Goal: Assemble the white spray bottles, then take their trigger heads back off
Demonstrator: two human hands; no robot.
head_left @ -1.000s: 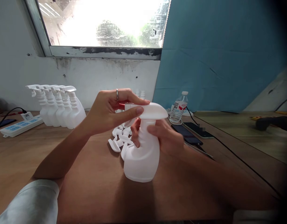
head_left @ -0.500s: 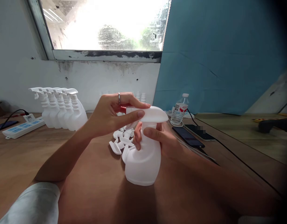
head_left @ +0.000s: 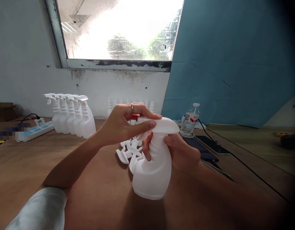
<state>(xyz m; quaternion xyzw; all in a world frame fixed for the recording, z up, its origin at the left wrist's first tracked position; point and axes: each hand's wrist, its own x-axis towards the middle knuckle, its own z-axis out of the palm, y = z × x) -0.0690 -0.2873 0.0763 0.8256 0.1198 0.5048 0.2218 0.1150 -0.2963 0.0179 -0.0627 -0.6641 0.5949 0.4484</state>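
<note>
At the brown table below the bright window, a person is working with a white bottle held upright, front and centre, apparently so both hands can reach its top. The right hand is clamping round the neck, thumb on one side and fingers showing on the other, probably to stop the body from turning. The left hand is pinching the spray head between thumb and fingers, seemingly to control how it is sitting on the neck. Whether the base is touching the table, I cannot tell. Loose white spray heads are lying just behind, likely for easy reach. Off to the left, headed bottles are standing in a close row, perhaps to save room. Phones are resting beyond the right hand, seemingly out of the way.
</note>
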